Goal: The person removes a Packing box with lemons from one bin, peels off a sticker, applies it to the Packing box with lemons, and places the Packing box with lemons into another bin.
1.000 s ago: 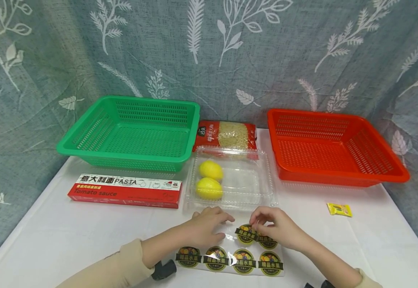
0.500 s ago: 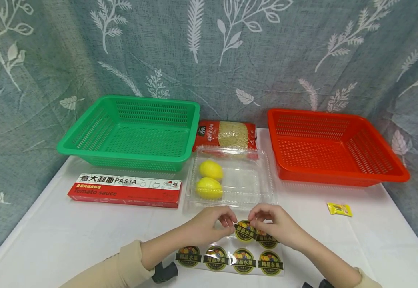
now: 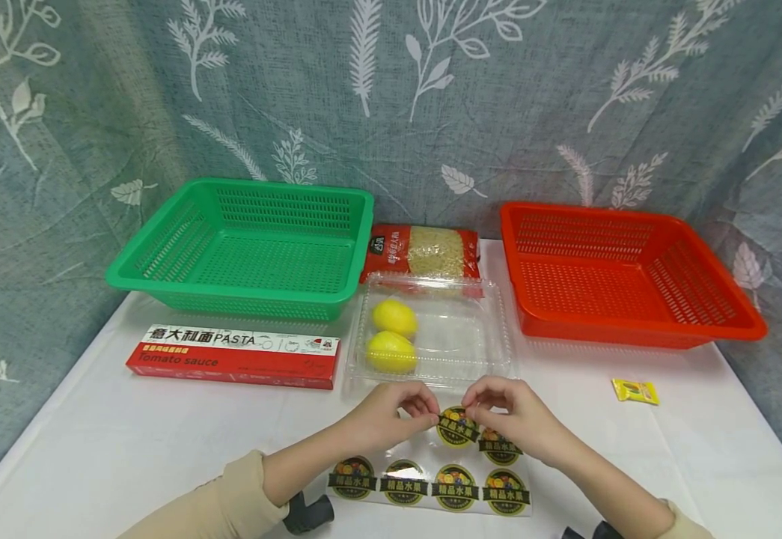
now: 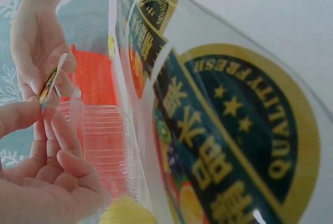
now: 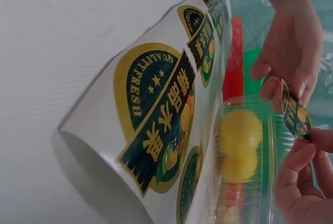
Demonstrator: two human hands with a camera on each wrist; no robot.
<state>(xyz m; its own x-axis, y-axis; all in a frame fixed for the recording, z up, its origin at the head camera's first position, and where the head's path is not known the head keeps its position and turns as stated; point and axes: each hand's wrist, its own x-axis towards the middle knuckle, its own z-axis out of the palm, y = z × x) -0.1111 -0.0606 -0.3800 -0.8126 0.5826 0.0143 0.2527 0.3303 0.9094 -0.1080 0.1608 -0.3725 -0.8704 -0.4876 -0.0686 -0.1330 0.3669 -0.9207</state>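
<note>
Both hands pinch a round black-and-gold fruit sticker (image 3: 458, 428) between them, lifted off its sheet. My left hand (image 3: 391, 414) grips the left end of its banner between thumb and finger. At the upper right edge, my right hand (image 3: 517, 416) pinches it the same way. In the right wrist view the sticker (image 5: 295, 110) stands tilted, away from the backing. Below the hands lies the glossy sticker sheet (image 3: 424, 449), a row of similar stickers along its near edge. Another sticker (image 3: 500, 448) on it is partly covered by my right hand.
Just beyond the hands sits a clear plastic clamshell box (image 3: 461, 337) with two lemons (image 3: 392, 352). A red pasta box (image 3: 232, 359) lies left, a small yellow packet (image 3: 635, 391) right. Behind are a green basket (image 3: 229, 305), a pasta bag (image 3: 431, 251) and a red basket (image 3: 626, 333).
My left hand has moved up and right from over the sheet and now pinches the sticker's left end. My right hand has raised the sticker slightly away from the sheet.
</note>
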